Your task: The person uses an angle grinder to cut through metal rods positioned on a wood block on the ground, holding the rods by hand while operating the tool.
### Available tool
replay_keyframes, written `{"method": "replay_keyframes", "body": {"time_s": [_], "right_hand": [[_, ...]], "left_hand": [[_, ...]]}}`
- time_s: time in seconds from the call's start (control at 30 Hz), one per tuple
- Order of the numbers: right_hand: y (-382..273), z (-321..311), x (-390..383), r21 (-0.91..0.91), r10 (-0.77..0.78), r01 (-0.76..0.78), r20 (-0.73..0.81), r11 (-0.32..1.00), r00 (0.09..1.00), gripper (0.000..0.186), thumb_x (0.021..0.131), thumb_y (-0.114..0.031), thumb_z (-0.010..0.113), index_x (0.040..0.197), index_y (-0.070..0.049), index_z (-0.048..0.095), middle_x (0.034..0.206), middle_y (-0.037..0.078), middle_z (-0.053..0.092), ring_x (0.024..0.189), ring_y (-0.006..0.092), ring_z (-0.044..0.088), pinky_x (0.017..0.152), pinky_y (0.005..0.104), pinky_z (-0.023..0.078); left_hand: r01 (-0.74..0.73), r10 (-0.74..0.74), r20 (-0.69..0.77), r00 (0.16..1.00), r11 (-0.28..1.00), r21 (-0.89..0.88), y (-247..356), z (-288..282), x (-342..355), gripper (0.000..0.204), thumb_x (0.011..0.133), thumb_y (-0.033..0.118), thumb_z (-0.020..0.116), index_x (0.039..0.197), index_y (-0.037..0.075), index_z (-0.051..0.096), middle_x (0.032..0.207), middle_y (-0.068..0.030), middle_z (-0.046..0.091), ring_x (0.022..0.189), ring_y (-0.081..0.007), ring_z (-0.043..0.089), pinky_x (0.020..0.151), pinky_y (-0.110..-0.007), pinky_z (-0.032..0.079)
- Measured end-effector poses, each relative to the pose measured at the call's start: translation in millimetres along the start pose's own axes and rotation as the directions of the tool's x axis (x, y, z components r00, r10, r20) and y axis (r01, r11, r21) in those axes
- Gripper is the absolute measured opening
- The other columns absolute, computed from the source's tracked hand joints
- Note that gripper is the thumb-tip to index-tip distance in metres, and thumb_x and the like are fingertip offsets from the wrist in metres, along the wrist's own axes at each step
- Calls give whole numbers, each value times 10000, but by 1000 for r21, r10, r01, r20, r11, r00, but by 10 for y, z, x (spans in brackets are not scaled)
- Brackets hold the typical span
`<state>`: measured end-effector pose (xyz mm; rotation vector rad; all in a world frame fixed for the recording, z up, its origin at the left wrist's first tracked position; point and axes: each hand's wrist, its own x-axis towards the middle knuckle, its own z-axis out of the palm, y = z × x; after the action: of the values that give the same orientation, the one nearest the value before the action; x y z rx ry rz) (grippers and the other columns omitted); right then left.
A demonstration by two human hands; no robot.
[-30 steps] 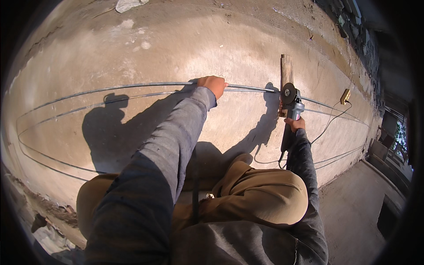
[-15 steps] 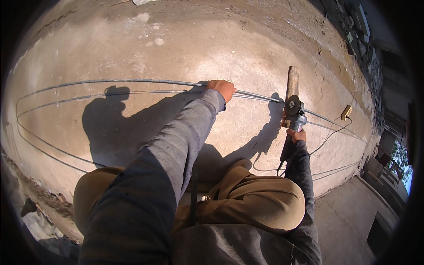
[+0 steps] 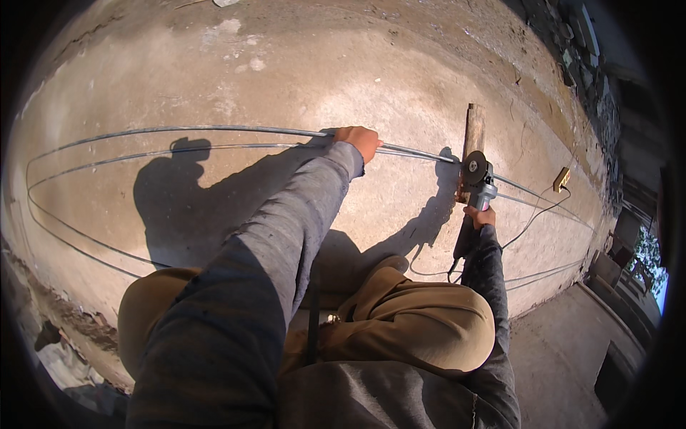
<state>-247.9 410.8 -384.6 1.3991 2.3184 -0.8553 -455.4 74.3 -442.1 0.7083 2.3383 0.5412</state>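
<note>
Satin-grey metal rods (image 3: 250, 129) at the left fingers (image 3: 370, 141); a grinder (image 3: 486, 194), metallic-looking with a matt disc (image 3: 474, 167), in the right fingers (image 3: 471, 212). Beyond them, rough wood (image 3: 475, 129). Behind, matt cloth sleeves (image 3: 314, 189). All around, matt concrete-like floor (image 3: 286, 79).

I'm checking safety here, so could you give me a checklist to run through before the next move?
1. Left bare hand closed on the long, thin grey metal rods: ok.
2. Right bare hand gripping the grey-and-black angle grinder: ok.
3. Left hand apart from the grinder's round black disc: ok.
4. Gloves on both hands: not ok, none worn.
5. Disc stationary: cannot tell.
6. Rods touching the brown wooden plank: cannot tell, the disc hides the crossing.
</note>
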Motion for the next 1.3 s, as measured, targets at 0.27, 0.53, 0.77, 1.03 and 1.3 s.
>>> {"method": "replay_keyframes", "body": {"time_s": [0.27, 0.53, 0.77, 1.03, 1.3], "right_hand": [[35, -2, 8, -26, -12, 12, 11, 1000, 1000, 431, 558, -175, 733, 908, 38, 598, 813, 114, 632, 705, 211, 598, 655, 321, 473], [-36, 30, -38, -1, 4, -4, -1, 1000, 1000, 432, 555, -169, 729, 910, 39, 596, 818, 110, 630, 713, 215, 598, 660, 316, 471], [66, -3, 8, 28, -13, 13, 14, 1000, 1000, 427, 555, -161, 724, 909, 38, 594, 820, 109, 627, 714, 209, 593, 663, 321, 469], [-107, -2, -79, -29, -6, 6, -2, 1000, 1000, 419, 555, -159, 724, 902, 36, 595, 811, 99, 624, 704, 192, 586, 648, 318, 465], [54, 1, 36, -18, -16, 16, 1, 1000, 1000, 439, 549, -193, 735, 895, 38, 596, 811, 106, 629, 700, 206, 593, 650, 317, 470]], "left_hand": [[17, -17, 20, 1000, 1000, 12, 19, -10, -9, 337, 894, 340, 418, 851, 78, 625, 805, -107, 629, 796, -264, 608, 684, -394, 452], [8, -8, 5, 1000, 1000, -2, -3, 16, -15, 330, 891, 338, 423, 852, 79, 623, 808, -107, 628, 800, -264, 608, 683, -397, 451], [10, -10, -1, 1000, 1000, -16, 9, 19, 2, 325, 887, 337, 429, 843, 81, 625, 806, -112, 628, 801, -275, 607, 681, -401, 450], [13, -13, -1, 1000, 1000, -22, -19, 68, 12, 317, 886, 324, 439, 833, 73, 625, 799, -114, 627, 803, -271, 607, 685, -402, 448], [21, -21, -4, 1000, 999, -29, 0, 48, 13, 318, 882, 325, 445, 816, 72, 626, 799, -115, 627, 808, -276, 605, 686, -403, 447]]}}
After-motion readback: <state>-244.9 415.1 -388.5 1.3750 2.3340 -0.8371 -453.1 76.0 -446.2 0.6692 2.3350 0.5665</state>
